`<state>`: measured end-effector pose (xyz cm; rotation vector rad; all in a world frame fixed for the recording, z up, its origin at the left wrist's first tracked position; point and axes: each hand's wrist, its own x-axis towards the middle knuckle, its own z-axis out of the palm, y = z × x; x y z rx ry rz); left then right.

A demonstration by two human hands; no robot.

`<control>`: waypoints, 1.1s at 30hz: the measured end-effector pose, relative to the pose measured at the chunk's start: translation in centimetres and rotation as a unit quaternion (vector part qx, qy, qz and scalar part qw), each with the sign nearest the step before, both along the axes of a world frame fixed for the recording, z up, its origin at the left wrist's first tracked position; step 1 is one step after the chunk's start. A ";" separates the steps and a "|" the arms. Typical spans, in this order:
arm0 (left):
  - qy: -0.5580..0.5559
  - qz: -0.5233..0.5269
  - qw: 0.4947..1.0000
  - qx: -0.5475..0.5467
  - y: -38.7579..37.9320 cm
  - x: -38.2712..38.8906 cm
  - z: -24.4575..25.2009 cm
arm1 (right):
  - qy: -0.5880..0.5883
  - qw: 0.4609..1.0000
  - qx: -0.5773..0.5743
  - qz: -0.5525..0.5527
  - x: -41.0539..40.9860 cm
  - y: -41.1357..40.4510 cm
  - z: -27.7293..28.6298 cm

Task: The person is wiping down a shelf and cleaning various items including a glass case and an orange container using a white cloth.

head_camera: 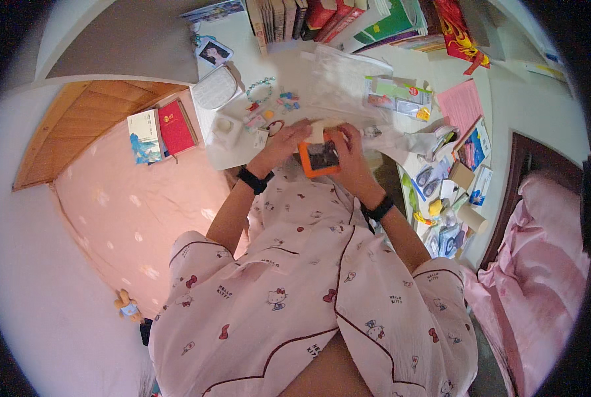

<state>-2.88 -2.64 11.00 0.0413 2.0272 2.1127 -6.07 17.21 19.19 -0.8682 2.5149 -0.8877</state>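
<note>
At the near edge of a white desk, my right hand (351, 151) grips a small orange box (305, 161) with a dark face. Close to the box's upper left is my left hand (283, 144), its fingertips at a pale, blurred piece (317, 133); whether they grip it cannot be told. Each wrist wears a black band. Left of the hands lie a white square holder (225, 128), small cards and a round trinket (275, 127). Behind them are a beaded bracelet (260, 90) and several small coloured clips (289, 100).
Books (288, 22) stand along the desk's back. Clear plastic bags (345, 74) and a green-and-white package (399, 97) lie on the right half. Small boxes, a cardboard tube (472, 219) and other clutter crowd the right side. Two books (177, 126) rest on the pink bed at left.
</note>
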 end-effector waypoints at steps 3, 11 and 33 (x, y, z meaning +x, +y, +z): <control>-0.086 -0.094 0.989 0.076 0.4 -0.5 0.8 | -0.040 0.999 0.003 0.005 0.7 0.6 2.1; -0.088 -0.214 0.949 0.215 2.6 -0.3 1.7 | 0.114 0.982 0.084 0.127 1.5 2.6 2.9; -0.145 0.134 0.979 -0.053 0.8 5.8 2.9 | -0.571 0.812 -0.113 -0.040 0.8 0.5 -1.5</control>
